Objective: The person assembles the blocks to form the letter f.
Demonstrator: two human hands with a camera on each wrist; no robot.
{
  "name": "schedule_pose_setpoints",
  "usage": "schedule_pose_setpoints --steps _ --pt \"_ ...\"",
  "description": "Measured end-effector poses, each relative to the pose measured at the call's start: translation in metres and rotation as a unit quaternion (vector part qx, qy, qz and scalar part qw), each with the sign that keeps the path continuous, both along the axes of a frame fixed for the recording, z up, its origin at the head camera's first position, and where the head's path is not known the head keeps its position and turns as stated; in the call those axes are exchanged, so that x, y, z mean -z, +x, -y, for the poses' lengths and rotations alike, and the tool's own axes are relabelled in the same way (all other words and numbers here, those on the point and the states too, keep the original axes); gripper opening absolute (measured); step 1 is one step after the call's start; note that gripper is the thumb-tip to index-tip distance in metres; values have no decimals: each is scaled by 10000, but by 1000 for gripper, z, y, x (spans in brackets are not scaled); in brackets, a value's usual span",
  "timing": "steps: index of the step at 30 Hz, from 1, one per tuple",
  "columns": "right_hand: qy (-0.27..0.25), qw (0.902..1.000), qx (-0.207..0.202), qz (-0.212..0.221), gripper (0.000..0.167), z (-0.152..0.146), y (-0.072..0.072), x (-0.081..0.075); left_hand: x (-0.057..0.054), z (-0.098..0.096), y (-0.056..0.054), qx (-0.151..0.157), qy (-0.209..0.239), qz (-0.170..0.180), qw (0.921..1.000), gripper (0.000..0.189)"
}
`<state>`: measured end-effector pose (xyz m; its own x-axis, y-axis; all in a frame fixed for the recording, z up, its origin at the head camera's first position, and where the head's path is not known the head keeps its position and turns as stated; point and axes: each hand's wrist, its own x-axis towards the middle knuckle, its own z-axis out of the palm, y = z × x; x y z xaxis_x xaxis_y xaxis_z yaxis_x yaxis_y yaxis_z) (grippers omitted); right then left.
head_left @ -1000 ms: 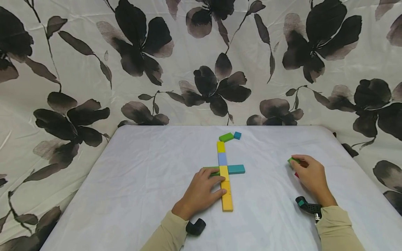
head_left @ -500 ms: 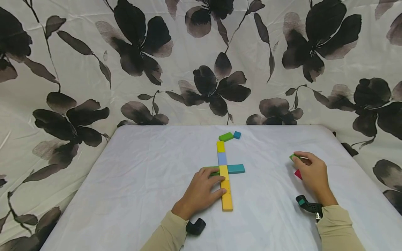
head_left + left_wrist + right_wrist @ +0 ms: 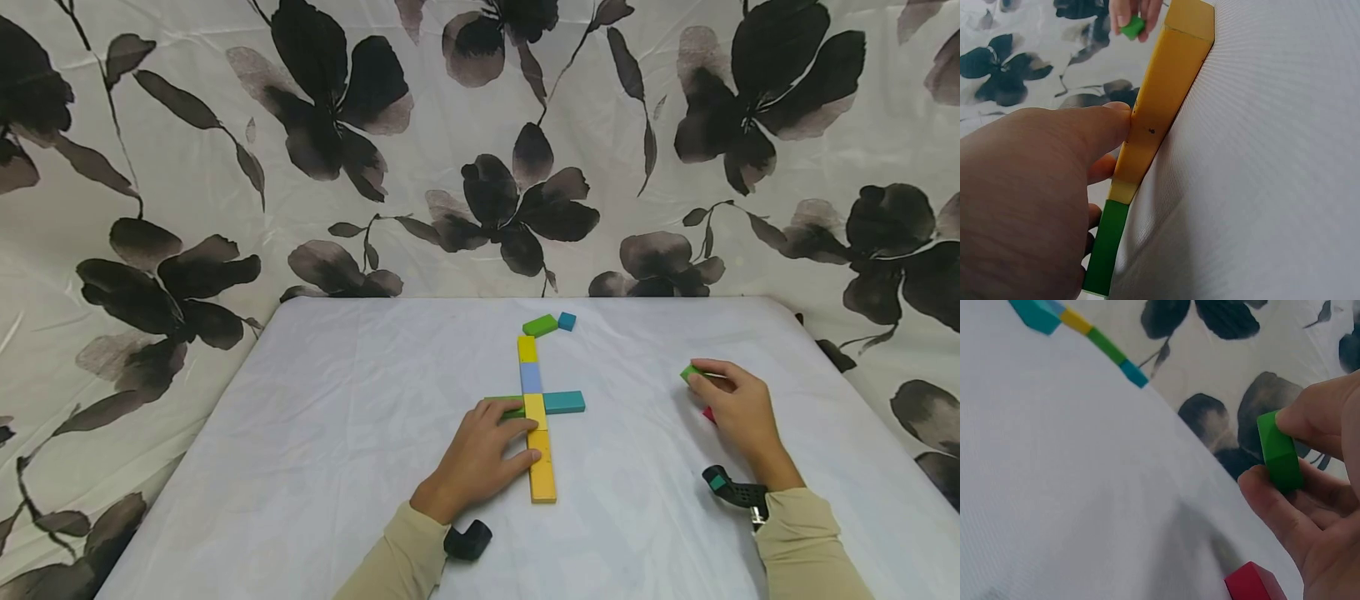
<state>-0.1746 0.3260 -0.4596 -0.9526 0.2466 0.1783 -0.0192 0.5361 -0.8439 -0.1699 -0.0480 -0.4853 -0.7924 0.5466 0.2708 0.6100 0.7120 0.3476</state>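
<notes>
In the head view my right hand (image 3: 738, 408) pinches a green block (image 3: 1282, 453) between thumb and fingers, raised above the white table. A red block (image 3: 1254, 582) lies below that hand, partly covered by it in the head view. My left hand (image 3: 480, 454) rests on a cross of blocks at mid-table. Its thumb touches the long yellow block (image 3: 543, 475), with other fingers on the small yellow block (image 3: 535, 404) and the left-arm green block (image 3: 1107, 240). A teal block (image 3: 564, 402) forms the right arm; a light blue block (image 3: 530, 377) continues the column away from me.
Beyond the light blue block comes another yellow block (image 3: 527, 349), then a slanted green block (image 3: 540, 325) and a small blue block (image 3: 567, 321) near the far table edge. Floral cloth (image 3: 480, 167) hangs behind the white-covered table (image 3: 360, 392).
My right hand has lifted the green block off the spot near the red block and shifted slightly left with it. The left hand and the cross of blocks have stayed put.
</notes>
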Motion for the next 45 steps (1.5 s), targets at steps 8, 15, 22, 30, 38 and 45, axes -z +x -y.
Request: schedule_pose_setpoints --steps 8,15,22,30,38,45 --pt "-613 9970 -309 363 58 4 -3 0 0 1 0 -52 -71 112 9999 42" --pt "-824 9942 -589 371 56 9 -7 5 2 1 0 -7 22 9 10000 41" --pt "-1126 9908 -692 305 53 13 -7 4 1 0 0 -9 -4 74 10000 41" --pt "-1190 9894 -811 172 49 16 -9 8 -1 1 0 21 28 77 10000 41" --pt "-1207 9890 -819 227 49 18 -9 8 -1 0 0 3 -4 56 10000 41" --pt "-1425 9853 -873 345 49 21 -8 6 1 -1 0 2 10 -16 10000 41"
